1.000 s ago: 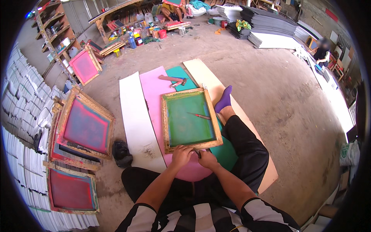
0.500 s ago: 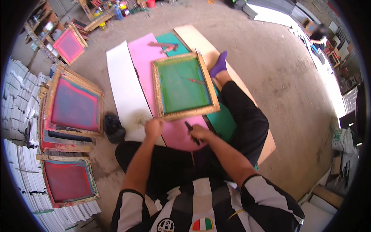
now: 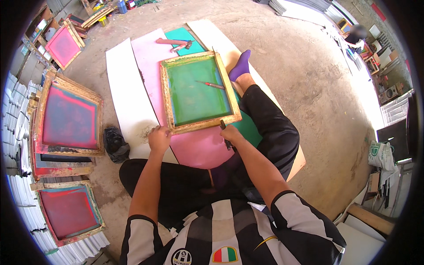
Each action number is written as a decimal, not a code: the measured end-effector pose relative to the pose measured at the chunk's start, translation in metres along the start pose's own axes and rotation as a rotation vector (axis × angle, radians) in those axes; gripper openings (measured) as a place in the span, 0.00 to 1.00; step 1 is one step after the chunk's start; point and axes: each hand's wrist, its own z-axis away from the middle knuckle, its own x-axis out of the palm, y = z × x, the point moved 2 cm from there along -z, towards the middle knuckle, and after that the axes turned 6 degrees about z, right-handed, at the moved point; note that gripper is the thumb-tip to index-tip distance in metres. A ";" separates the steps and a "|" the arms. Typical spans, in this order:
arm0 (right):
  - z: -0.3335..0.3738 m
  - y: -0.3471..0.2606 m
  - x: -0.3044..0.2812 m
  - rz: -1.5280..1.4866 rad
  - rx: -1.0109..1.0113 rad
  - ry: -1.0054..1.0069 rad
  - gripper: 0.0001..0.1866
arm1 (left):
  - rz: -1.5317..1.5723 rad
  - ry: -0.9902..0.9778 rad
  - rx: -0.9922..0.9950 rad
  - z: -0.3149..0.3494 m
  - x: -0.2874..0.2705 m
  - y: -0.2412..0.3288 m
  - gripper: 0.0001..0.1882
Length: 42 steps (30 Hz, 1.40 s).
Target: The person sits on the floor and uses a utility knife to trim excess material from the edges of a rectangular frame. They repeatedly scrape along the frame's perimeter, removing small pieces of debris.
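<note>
In front of me lies a screen-printing frame [image 3: 202, 125] with a pale wooden border and green mesh. My left hand [image 3: 159, 138] is closed at its near left corner, fingertips against the wood. My right hand [image 3: 230, 134] grips a black hand tool [image 3: 228, 144] that looks like pliers, just below the near right edge; the palm hides part of it. On the mesh rests a thin pointed tool [image 3: 215, 85] with a red handle. Past the far edge, a hammer [image 3: 188, 45] lies beside a reddish-brown strip [image 3: 167, 41].
White [image 3: 128, 88], pink [image 3: 201, 145] and green sheets lie under the frame, with a tan board [image 3: 212, 33] at right. My purple-socked foot [image 3: 241, 66] is beside the frame. Red-and-blue screens [image 3: 70, 117], a black bag [image 3: 115, 143] and paper stacks stand left. Another person [image 3: 354, 39] is far right.
The whole view has shifted, so everything appears further left and up. My right hand has come closer to the frame's near edge with the black tool; my left stays by the corner.
</note>
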 end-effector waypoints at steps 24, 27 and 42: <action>0.024 -0.021 0.004 0.158 0.037 0.172 0.17 | 0.074 0.062 0.236 -0.002 0.052 0.043 0.27; 0.027 -0.019 0.003 0.119 0.042 0.126 0.17 | 0.056 0.040 0.237 -0.003 0.045 0.047 0.26; 0.009 -0.006 0.018 -0.044 -0.013 0.141 0.13 | -0.034 0.030 0.271 -0.009 0.038 0.050 0.19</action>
